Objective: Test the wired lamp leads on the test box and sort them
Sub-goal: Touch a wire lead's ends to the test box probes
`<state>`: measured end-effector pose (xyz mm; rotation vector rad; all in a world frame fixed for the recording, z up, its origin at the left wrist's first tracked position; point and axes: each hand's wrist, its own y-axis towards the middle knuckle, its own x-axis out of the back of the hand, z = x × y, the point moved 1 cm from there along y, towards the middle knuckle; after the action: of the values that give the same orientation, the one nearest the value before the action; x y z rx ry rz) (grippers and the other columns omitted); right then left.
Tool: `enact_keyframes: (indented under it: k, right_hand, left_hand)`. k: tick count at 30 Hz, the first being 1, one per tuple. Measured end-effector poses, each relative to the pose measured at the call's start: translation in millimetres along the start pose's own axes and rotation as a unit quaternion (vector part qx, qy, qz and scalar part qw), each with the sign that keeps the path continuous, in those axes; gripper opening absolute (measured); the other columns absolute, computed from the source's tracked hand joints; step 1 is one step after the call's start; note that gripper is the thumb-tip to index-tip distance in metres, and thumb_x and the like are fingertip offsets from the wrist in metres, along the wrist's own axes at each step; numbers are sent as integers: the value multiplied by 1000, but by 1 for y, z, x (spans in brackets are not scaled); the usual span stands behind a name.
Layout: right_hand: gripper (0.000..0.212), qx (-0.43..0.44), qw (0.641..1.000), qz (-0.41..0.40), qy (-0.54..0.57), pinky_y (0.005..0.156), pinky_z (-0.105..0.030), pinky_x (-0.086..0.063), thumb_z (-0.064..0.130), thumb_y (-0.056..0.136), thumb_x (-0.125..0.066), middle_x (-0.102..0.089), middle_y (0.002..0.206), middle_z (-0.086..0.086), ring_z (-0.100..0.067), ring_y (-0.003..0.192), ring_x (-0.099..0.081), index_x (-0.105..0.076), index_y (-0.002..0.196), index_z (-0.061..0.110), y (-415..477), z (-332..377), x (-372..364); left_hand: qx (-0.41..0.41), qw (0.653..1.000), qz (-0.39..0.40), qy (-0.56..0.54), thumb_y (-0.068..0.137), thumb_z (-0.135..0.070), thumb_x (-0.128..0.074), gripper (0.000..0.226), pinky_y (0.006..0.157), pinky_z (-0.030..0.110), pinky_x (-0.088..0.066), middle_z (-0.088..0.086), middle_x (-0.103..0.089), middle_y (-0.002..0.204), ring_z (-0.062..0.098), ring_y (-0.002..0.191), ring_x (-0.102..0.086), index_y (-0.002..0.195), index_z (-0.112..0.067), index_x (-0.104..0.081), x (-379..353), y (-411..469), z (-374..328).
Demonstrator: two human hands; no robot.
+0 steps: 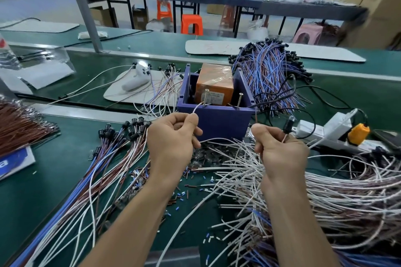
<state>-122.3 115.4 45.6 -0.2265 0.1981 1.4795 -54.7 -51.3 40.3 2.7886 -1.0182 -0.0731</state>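
Note:
The purple test box (219,121) stands in front of me with an orange block (214,84) inside and two upright screws, one (205,97) on the left and one (239,99) on the right. My left hand (173,136) pinches a white lead wire (198,107) whose bare end touches the left screw. My right hand (280,149) grips a brown lead with a black lamp (288,124) sticking up above the fingers, just right of the box. A pile of white and brown leads (325,191) lies under my right hand.
A fan of leads with black lamps (112,158) lies at the left. A big blue and brown bundle (269,71) sits behind the box. A white power strip (319,132) with an orange plug (358,133) is at the right. Cut insulation bits litter the green mat (43,191).

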Motion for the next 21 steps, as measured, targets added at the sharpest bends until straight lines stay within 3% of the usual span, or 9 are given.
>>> enact_keyframes:
  k: [5, 10, 15, 21]
  right_hand:
    - [29, -5, 1000, 20, 10, 48, -15, -42, 3, 85, -79, -54, 47, 3, -7, 42, -45, -74, 59, 16, 0, 0, -2]
    - [36, -3, 1000, 20, 8, 46, -16, -40, 4, 86, -78, -55, 47, 5, -6, 43, -46, -78, 58, 28, 3, 2, -3]
    - [29, -4, 1000, 0, -3, 48, -18, -39, 6, 86, -80, -55, 48, 2, -8, 43, -45, -70, 59, 14, 7, 0, -2]
    - [31, 10, 999, -12, -30, 51, -27, -38, 13, 82, -84, -57, 48, 4, -10, 43, -44, -68, 56, 17, 9, -3, -7]
  left_hand:
    - [4, 1000, 4, 0, 97, -22, -71, 21, 45, 20, -46, 1, -73, 63, 16, 41, -61, 76, -20, -73, -1, 2, 2]
    - [4, 1000, 13, 4, 96, -24, -72, 20, 43, 22, -46, 2, -73, 63, 17, 42, -62, 76, -19, -73, 0, 6, 3]
    - [-5, 1000, 17, 10, 96, -23, -72, 21, 43, 21, -46, 2, -73, 62, 14, 41, -61, 75, -20, -73, 2, 7, 2]
    - [-1, 1000, 25, 6, 95, -20, -72, 20, 42, 22, -46, 3, -72, 61, 13, 40, -57, 76, -18, -73, 3, 9, 0]
